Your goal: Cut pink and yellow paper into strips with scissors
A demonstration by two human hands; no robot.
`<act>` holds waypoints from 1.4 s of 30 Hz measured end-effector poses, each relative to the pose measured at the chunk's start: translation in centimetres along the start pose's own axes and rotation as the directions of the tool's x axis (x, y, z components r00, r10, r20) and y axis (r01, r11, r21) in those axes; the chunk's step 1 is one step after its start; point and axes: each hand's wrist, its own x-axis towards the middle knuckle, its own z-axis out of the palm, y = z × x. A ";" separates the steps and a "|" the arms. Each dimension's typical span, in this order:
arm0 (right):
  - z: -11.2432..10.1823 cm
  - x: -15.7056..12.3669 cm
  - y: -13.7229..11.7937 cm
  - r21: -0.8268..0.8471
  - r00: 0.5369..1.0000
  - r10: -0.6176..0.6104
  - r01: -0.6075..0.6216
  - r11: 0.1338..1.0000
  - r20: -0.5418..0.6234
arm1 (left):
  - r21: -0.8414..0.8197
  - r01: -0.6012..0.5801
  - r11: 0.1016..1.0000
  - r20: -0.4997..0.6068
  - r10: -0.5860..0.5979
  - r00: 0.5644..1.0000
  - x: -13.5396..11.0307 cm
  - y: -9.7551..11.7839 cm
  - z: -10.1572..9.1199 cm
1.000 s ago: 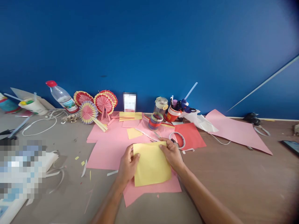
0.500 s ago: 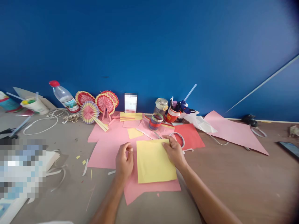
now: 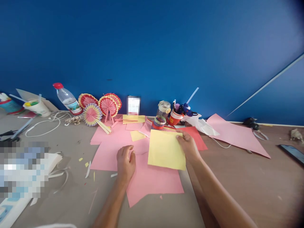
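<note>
The right grip (image 3: 189, 147), pinched closed, holds the yellow paper (image 3: 165, 150) by its far right corner.

This looks like a craft workspace: two tabletops, one grey (image 3: 68, 202) and one brown (image 3: 247, 186), meet in front of a plain blue wall (image 3: 152, 47). Pleated paper fans (image 3: 108, 106), pink paper (image 3: 106, 155), a yellow sheet (image 3: 165, 150) and small yellow scraps (image 3: 86, 164) point to paper craft. A red cup (image 3: 175, 118) holds pens. Whether the room belongs to an office, school or home cannot be told.
</note>
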 end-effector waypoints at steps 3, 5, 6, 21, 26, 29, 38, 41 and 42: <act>0.1 -0.1 -1.0 0.135 0.996 0.075 -0.069 0.988 -0.040 | -0.116 0.100 0.988 0.047 -0.095 0.994 0.0 0.3 -0.2; 0.8 -0.5 -1.0 0.214 0.995 0.095 -0.087 0.973 -0.026 | -0.261 0.226 0.938 0.147 -0.193 0.970 0.0 0.8 -0.4; 1.4 -0.8 -0.8 0.231 0.995 0.097 -0.091 0.969 -0.017 | -0.334 0.291 0.897 0.200 -0.234 0.951 0.0 1.1 -0.5; 9.7 -1.4 0.2 -0.634 0.884 -0.420 0.448 0.630 0.207 | -0.217 0.167 0.962 -0.134 -0.199 0.971 0.2 -0.3 -0.2; 11.1 -2.7 -2.6 -0.665 0.731 -0.497 0.661 0.348 0.467 | -0.123 0.079 0.989 -0.132 -0.095 0.987 0.1 0.2 -0.2; 13.9 -1.0 -4.3 -0.644 0.675 -0.457 0.723 0.252 0.579 | -0.079 0.050 0.996 -0.128 -0.060 0.990 0.1 0.3 -0.1; 24.5 6.2 -3.4 -0.645 0.639 -0.280 0.760 0.085 0.716 | 0.220 -0.028 0.975 0.076 0.011 0.997 -0.6 0.3 0.4; 26.6 7.5 -2.6 -0.648 0.649 -0.249 0.755 0.099 0.719 | 0.345 -0.039 0.938 0.187 -0.028 0.982 -1.0 0.9 0.4; 27.0 7.8 -2.5 -0.647 0.652 -0.247 0.754 0.110 0.717 | 0.368 -0.041 0.929 0.207 -0.039 0.978 -1.1 1.1 0.4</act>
